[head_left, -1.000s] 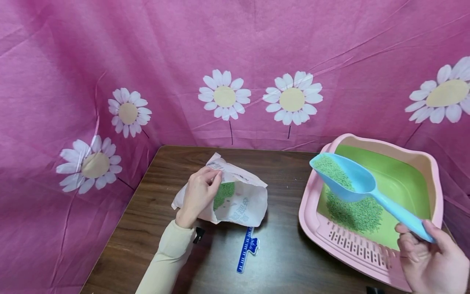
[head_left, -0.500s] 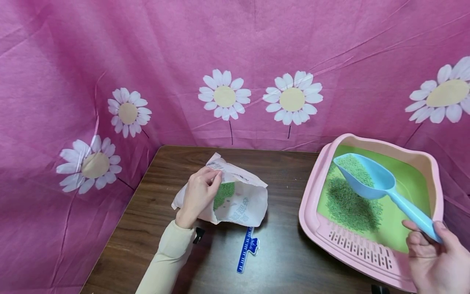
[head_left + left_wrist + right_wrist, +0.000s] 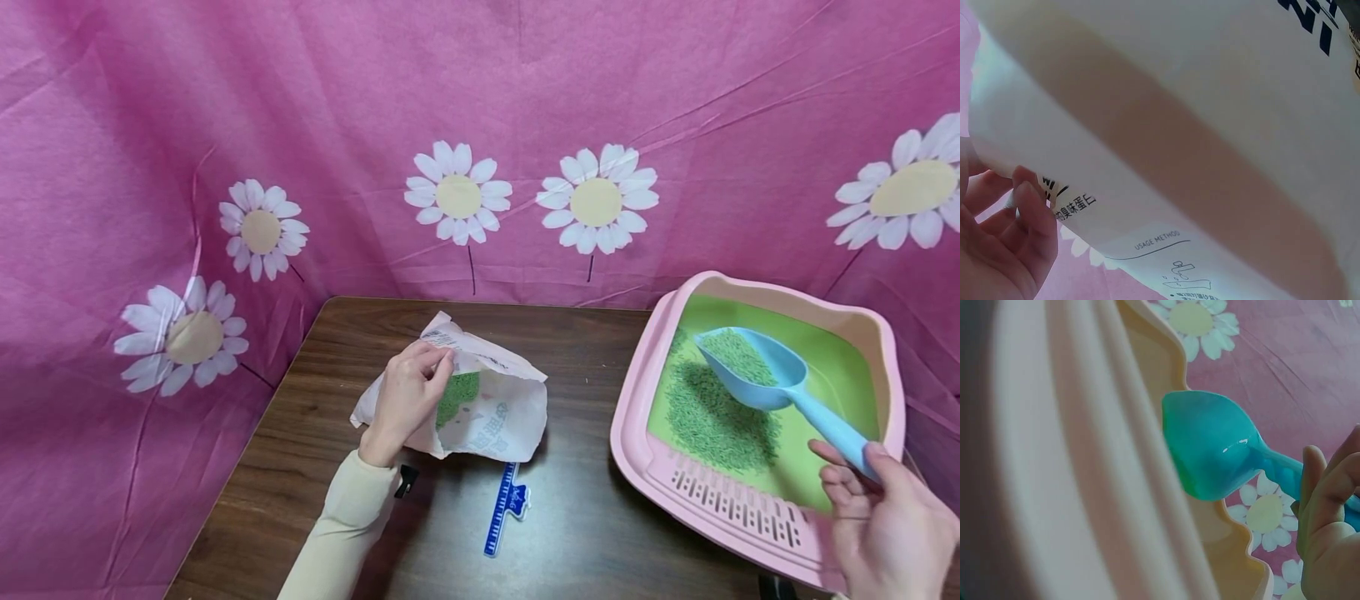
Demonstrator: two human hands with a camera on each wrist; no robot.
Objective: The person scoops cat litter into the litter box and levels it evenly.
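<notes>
In the head view my right hand [image 3: 888, 517] grips the handle of a light blue scoop [image 3: 791, 358], which holds green pellets. The scoop hangs over a pink litter box [image 3: 633, 417] with a green floor, where a pile of the same pellets [image 3: 720, 433] lies beneath it. From the side, the right wrist view shows the scoop's blue bowl [image 3: 1210, 444] above the box wall. My left hand [image 3: 408, 396] pinches the upper edge of a white paper bag [image 3: 502, 425] on the table. The bag's mouth gapes and green pellets [image 3: 459, 396] show inside. Printing covers the bag [image 3: 1241, 156] in the left wrist view.
A blue sealing clip [image 3: 504, 512] lies on the dark wooden table [image 3: 585, 533] in front of the bag. Near my left wrist is a small black clip [image 3: 406, 481]. A pink curtain [image 3: 525, 83] with white flowers hangs behind and at the left.
The scoop has moved right and slightly down, from the box's left rim to over the pile. Its pellets have shrunk to a smaller heap. My left hand and the bag have stayed put.
</notes>
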